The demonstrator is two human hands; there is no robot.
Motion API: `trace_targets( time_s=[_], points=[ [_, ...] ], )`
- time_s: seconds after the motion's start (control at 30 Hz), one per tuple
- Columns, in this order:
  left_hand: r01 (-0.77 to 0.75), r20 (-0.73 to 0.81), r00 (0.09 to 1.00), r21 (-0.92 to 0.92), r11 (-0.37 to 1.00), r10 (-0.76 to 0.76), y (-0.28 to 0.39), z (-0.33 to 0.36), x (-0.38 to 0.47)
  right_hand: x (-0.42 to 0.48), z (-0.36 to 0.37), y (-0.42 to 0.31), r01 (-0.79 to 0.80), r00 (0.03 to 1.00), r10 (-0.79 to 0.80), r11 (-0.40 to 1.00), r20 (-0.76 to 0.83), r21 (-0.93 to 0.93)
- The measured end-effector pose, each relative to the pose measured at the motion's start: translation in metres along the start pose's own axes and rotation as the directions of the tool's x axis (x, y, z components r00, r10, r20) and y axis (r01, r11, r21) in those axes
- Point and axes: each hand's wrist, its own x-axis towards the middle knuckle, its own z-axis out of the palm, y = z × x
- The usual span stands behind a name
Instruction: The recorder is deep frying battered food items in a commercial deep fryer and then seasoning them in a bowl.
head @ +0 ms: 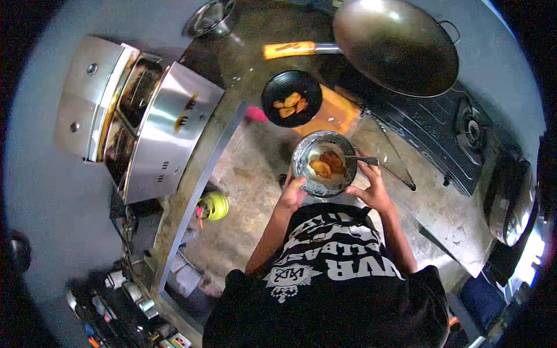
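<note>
Between my two hands is a dark patterned bowl (304, 187) with a pale inside. My left hand (291, 193) grips its near left rim, thumb on top. My right hand (373, 188) supports the right side, its fingers partly hidden behind the bowl. Inside lie browned pieces of food (327, 165), one darker than the other. A spoon or fork (363, 159) rests in the bowl, its dark handle sticking out over the right rim by my right fingers. Beyond the bowl, a black plate (275, 89) carries several golden fried pieces (289, 105).
A wooden board (335, 111) lies under the plate's edge. At the upper right, a large wok (400, 52) with a wooden handle sits over a black gas stove (435, 126). Tongs (398, 154) lie beside it. A stainless-steel deep fryer (169, 135) stands left, a green gas cylinder (215, 205) below.
</note>
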Motion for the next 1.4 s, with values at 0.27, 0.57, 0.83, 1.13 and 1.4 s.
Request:
trace_targets(
  time_s=[0.27,0.57,0.83,1.13,1.4],
  points=[
    [-0.100,0.010,0.995,0.056,0.993,0.100,0.037,-0.005,-0.023,0.024,0.006,-0.080,0.079,0.992,-0.089,0.992,-0.089,-0.103],
    [-0.201,0.040,0.979,0.105,0.974,0.198,0.101,-0.022,-0.054,0.035,0.054,-0.124,0.167,0.957,-0.220,0.951,-0.189,-0.262],
    [-0.122,-0.020,0.991,0.243,0.962,0.131,0.116,-0.038,-0.056,0.037,0.098,-0.099,-0.181,0.943,0.181,0.983,-0.279,0.027],
    [-0.090,-0.137,0.984,0.190,0.978,0.117,0.107,-0.037,-0.054,0.029,0.096,-0.127,-0.110,0.895,0.200,0.965,-0.398,0.239],
    [-0.262,0.105,0.963,0.150,0.953,0.248,0.091,-0.032,-0.044,0.014,0.078,-0.156,0.365,0.897,-0.402,0.908,-0.182,-0.204]
  ],
)
